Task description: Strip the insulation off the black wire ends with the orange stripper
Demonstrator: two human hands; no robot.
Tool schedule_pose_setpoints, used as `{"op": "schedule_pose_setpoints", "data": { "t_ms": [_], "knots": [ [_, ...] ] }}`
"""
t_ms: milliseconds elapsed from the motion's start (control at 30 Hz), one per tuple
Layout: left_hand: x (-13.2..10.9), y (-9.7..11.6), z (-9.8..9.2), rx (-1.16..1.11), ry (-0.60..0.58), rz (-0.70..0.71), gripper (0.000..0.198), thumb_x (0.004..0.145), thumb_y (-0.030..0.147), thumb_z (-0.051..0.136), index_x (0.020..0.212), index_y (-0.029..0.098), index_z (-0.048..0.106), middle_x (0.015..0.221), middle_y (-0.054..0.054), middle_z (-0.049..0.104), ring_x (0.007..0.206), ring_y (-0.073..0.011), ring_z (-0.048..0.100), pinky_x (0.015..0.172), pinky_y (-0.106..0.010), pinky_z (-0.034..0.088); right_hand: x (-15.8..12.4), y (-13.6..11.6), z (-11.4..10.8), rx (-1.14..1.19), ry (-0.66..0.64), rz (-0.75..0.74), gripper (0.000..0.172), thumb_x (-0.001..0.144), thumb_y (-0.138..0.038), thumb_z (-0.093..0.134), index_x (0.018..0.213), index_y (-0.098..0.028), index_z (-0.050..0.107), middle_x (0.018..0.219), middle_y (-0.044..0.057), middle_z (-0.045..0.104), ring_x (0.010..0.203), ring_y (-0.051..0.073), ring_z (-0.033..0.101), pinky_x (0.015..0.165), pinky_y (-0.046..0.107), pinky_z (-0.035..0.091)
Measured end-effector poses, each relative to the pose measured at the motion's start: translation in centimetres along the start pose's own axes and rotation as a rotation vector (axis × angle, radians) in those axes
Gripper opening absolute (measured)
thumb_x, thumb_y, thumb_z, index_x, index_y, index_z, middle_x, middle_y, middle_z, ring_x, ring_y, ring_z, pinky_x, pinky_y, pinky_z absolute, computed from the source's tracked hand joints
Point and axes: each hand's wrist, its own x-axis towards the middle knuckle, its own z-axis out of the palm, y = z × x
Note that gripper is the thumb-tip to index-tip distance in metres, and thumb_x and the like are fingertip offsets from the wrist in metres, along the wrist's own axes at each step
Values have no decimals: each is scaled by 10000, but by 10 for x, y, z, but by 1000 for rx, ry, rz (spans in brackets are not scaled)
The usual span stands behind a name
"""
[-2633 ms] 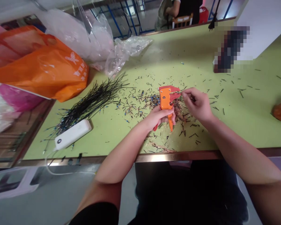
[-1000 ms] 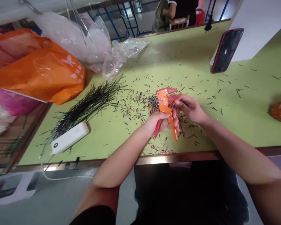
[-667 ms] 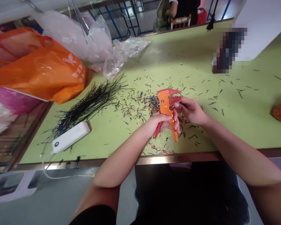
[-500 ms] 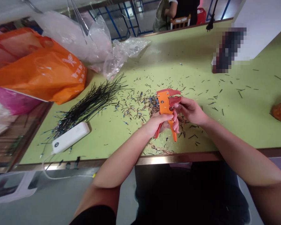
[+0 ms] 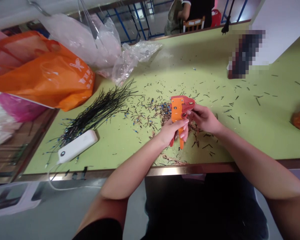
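My left hand (image 5: 172,130) grips the handles of an orange and red wire stripper (image 5: 176,110), which stands nearly upright over the green table (image 5: 215,143). My right hand (image 5: 203,119) is at the tool's red jaws, with its fingertips touching them. Any wire between those fingers is hidden. Cut wire bits, black with some blue ends, lie scattered around both hands, thickest in a pile (image 5: 150,115) left of the tool. Farther left lies a bundle of black wires with blue ends (image 5: 97,115).
A white box with a cable (image 5: 77,146) sits at the table's front left. Orange (image 5: 45,73), pink (image 5: 17,108) and clear plastic (image 5: 137,55) bags lie beyond the left edge. A pixelated object (image 5: 245,55) stands far right. A seated person (image 5: 197,13) is in the background.
The stripper has moved slightly right and tilted, with its handles showing shorter. My left hand has closed farther around them, and my right fingertips have stayed at the jaws.
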Motion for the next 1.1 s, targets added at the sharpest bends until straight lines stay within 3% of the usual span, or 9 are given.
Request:
{"op": "schedule_pose_setpoints", "data": {
  "t_ms": [200, 300, 500, 767, 967, 1100],
  "knots": [
    [1, -5, -2, 61, 26, -15, 492, 836, 535, 768, 601, 212, 480, 417, 75, 445, 360, -81, 495, 426, -217, 431, 1, 2, 2, -23, 30, -37, 242, 1064, -397, 560, 1014, -214, 710, 920, 39, 723, 815, 158, 631, 756, 330, 548],
    [2, -4, -4, 52, 39, -24, 497, 839, 541, 757, 602, 213, 468, 421, 75, 430, 371, -84, 505, 440, -217, 439, 2, 0, 0, -39, 42, -42, 271, 1061, -429, 569, 950, -212, 688, 846, 25, 682, 781, 152, 613, 740, 324, 532],
    [4, 9, -17, -62, 50, -30, 353, 804, 486, 747, 776, 175, 584, 615, 8, 642, 584, -163, 705, 624, -298, 609, 5, -3, -12, -151, 240, -29, 292, 1054, -450, 596, 919, -203, 670, 673, -31, 526, 582, 109, 440, 560, 282, 380],
    [5, 7, -27, 76, 89, -113, 349, 789, 453, 787, 864, 155, 623, 719, -22, 708, 691, -189, 764, 691, -305, 643, 5, -8, -17, -327, 375, -34, 347, 1054, -508, 578, 933, -200, 684, 701, -2, 580, 606, 128, 486, 555, 294, 379],
    [7, 4, -28, 86, 71, -120, 347, 783, 442, 794, 884, 157, 624, 737, -24, 713, 674, -169, 742, 691, -307, 642, 4, -9, -16, -316, 374, -8, 369, 1049, -551, 568, 943, -217, 684, 702, 4, 572, 601, 141, 464, 558, 314, 383],
    [6, 2, -25, 121, 49, -138, 343, 804, 453, 781, 872, 149, 639, 739, -29, 706, 690, -166, 742, 703, -298, 636, 2, -10, -14, -356, 333, -18, 330, 1064, -489, 560, 955, -206, 688, 695, 4, 579, 585, 133, 459, 561, 310, 381]
  ]
}}
